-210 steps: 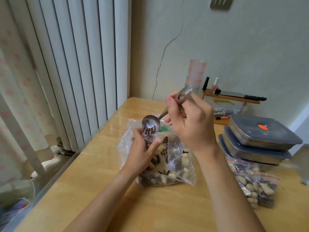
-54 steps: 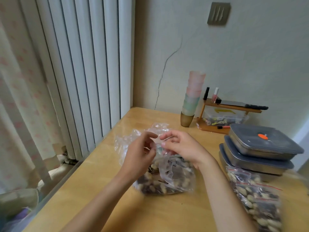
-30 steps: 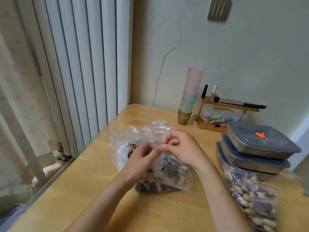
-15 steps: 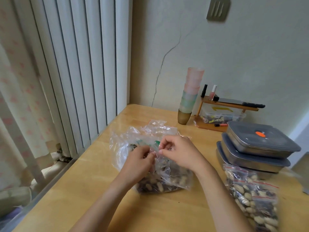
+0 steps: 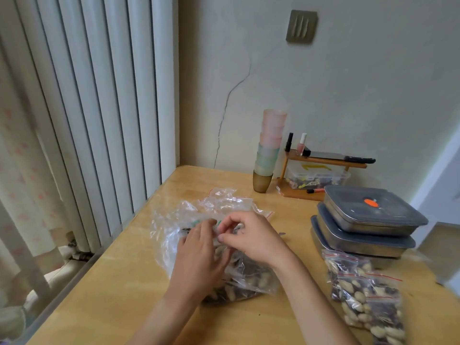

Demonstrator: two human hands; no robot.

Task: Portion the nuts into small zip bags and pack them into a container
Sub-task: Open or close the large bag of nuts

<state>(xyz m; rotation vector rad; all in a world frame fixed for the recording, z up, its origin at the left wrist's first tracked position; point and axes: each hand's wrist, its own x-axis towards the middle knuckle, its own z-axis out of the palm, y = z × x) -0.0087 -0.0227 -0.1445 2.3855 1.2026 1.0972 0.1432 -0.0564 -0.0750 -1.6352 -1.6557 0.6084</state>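
Small zip bag (image 5: pixel 220 229) pinched at its top between both hands, directly above the big clear bag of nuts (image 5: pixel 249 277) lying under the palms on the table (image 5: pixel 119 290). Left hand (image 5: pixel 199 255) curled over the small bag, thumb and fingers narrowed onto its near edge. Right hand (image 5: pixel 251 236) pinching the strip from the far side, fingertips (image 5: pixel 221 237) pressed close to the left thumb. Contents of the small bag mostly hidden by the hands.

Likely in the sealing step: portion filled, zip strip being pressed shut. Next, probably a run of the pinch along the whole strip, then a carry rightward to the filled zip bags (image 5: pixel 366 297) piled well to the right of the right forearm, just in front of the stacked lidded containers (image 5: pixel 368 220). Packing not yet begun, lids on.

Against seven seconds ago: spoon gone from the right hand, no more pouring into the bag mouth; both hands now down on the seal. Against half a second ago: much the same grip, hands drawn slightly closer together. Stack of cups (image 5: pixel 270 150) beyond the right hand unchanged.
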